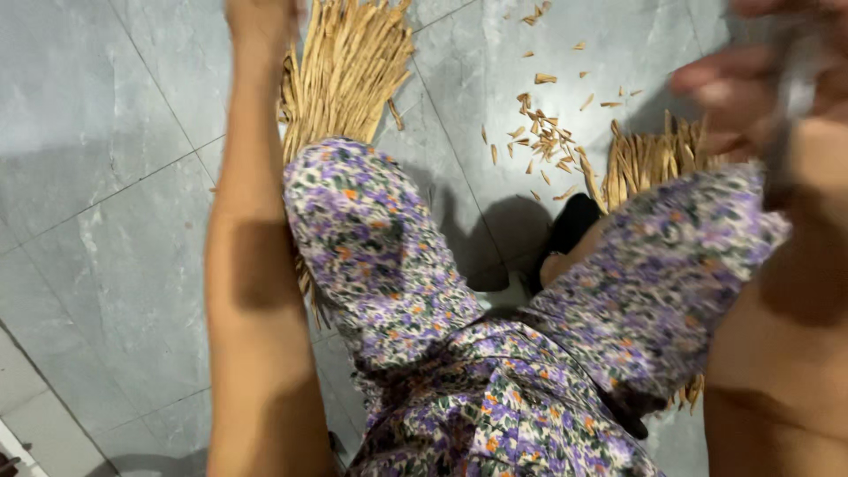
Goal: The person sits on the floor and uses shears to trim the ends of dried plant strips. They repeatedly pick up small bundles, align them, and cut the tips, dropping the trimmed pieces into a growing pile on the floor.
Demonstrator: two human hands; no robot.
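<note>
My left arm reaches forward along the left side, and my left hand (258,16) is cut off by the top edge, right beside a bundle of long tan dry strips (349,71) lying on the floor. Its fingers are out of view. My right hand (751,79) is raised at the top right, blurred, with its fingers curled around a thin grey tool (792,97) whose kind I cannot make out. A second, shorter pile of tan strips (649,159) lies below that hand.
Small cut tan chips (543,137) are scattered on the grey tiled floor (115,203) between the two piles. My knees are covered by a purple floral dress (380,238). A black object (570,225) sits between the knees.
</note>
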